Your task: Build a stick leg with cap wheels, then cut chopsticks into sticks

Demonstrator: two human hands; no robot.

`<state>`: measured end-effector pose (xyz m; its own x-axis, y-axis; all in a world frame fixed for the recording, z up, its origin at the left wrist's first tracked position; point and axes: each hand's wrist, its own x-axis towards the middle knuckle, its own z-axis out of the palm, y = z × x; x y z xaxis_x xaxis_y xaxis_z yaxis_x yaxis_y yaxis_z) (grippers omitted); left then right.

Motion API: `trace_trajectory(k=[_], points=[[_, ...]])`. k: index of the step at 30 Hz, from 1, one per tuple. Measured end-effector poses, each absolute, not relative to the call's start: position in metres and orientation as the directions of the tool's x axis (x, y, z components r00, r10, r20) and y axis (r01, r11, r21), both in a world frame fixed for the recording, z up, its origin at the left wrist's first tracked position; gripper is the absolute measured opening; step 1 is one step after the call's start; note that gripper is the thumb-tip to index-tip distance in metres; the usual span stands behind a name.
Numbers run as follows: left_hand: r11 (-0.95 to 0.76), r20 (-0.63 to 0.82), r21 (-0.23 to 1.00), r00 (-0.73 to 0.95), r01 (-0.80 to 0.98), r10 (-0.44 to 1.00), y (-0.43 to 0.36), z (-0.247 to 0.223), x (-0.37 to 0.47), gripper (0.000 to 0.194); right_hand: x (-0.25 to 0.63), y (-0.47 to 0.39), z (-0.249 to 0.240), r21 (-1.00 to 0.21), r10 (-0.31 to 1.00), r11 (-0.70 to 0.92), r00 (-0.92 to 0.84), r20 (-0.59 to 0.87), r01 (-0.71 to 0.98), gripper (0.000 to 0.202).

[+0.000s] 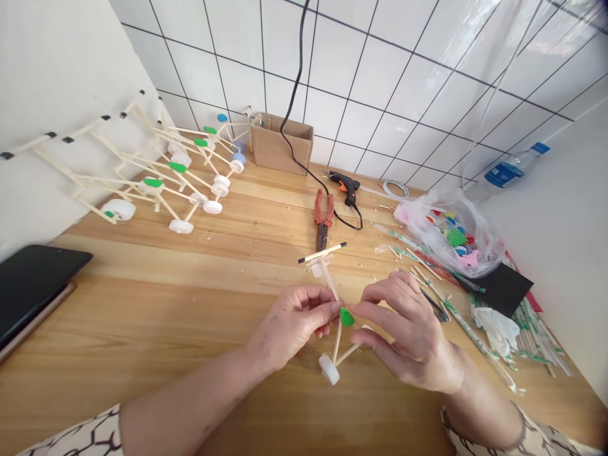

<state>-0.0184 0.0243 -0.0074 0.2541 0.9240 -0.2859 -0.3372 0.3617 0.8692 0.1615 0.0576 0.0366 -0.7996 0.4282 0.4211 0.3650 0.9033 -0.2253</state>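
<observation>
The left hand [295, 322] pinches the small stick model [329, 281] above the bench [213, 335], beside its green piece [347, 317]; the right hand [411, 329] has its fingertips near that piece, though whether it grips anything I cannot tell; pliers [323, 224] lie just beyond the model's black-tipped crossbar [323, 253].

Left side: a wide stretch of bare counter [190, 304] lies open between the left hand [304, 310] and the black slab [42, 272].
Far left: wheeled models [177, 167] crowd the wall.
Ahead: pliers [323, 218] and glue gun [346, 187] block the middle, with a cable [297, 82] hanging behind.
Right side: straws [475, 337] and a plastic bag [475, 221] hem in the right hand [403, 329].
Beneath the hands: clearance is hard to judge from here.
</observation>
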Motion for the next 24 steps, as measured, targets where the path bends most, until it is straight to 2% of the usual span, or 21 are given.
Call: trace_trajectory(k=[4,12,24], points=[[0.356,-0.286,0.866,0.237,-0.352,0.928,0.0241,-0.0058,-0.0187,0.024,0.1618,0.0559,0.0351,-0.156,0.363,0.932,-0.820,0.443,0.328,0.023],[0.352,-0.281,0.867,0.239,-0.353,0.930,0.0241,-0.0065,-0.0186,0.026,0.1638,0.0531,0.0291,0.003,0.299,0.941,-0.840,0.453,0.337,0.025],[0.354,-0.284,0.867,0.235,-0.351,0.929,0.0238,-0.0057,-0.0191,0.026,0.1617,0.0517,0.0279,0.003,0.279,0.948,-0.837,0.470,0.318,0.025]])
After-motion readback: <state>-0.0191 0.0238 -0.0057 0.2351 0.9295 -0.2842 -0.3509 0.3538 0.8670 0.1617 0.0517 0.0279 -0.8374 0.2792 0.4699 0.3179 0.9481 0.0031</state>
